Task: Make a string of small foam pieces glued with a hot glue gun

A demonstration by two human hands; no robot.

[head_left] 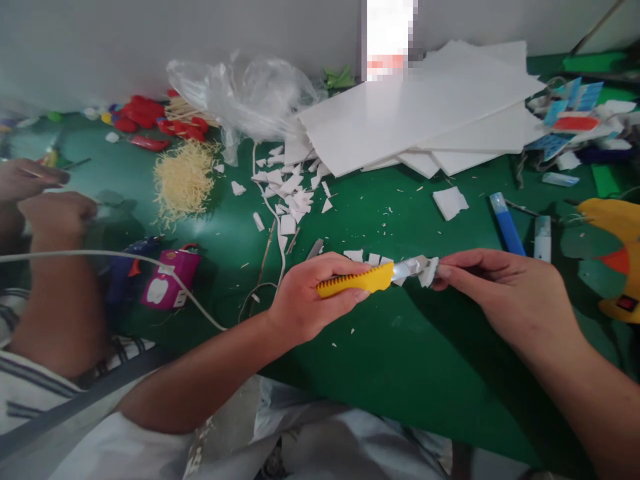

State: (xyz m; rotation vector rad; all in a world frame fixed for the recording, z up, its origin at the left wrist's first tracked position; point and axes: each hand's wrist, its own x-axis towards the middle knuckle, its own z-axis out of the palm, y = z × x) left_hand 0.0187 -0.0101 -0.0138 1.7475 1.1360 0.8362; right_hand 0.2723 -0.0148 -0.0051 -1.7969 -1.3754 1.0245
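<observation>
My left hand (310,297) is closed around the yellow handle of a utility knife (355,280), its blade pointing right. Between the thumb and fingers of my right hand (510,293) is a small white foam piece (429,272). The blade tip meets this piece, held just above the green table (380,373). Small white cut pieces (354,255) lie just behind the knife. Farther back, a heap of white foam scraps (295,197) is spread beside a white cord. A squarish white piece (450,202) rests beyond my right hand.
White foam sheets (400,113) are stacked at the back, beside a clear plastic bag (260,93). Shredded yellow strands (185,177) and a purple box (171,279) lie left. At right are a blue cutter (507,223) and a yellow tool (613,233). A co-worker's hands (55,200) are far left.
</observation>
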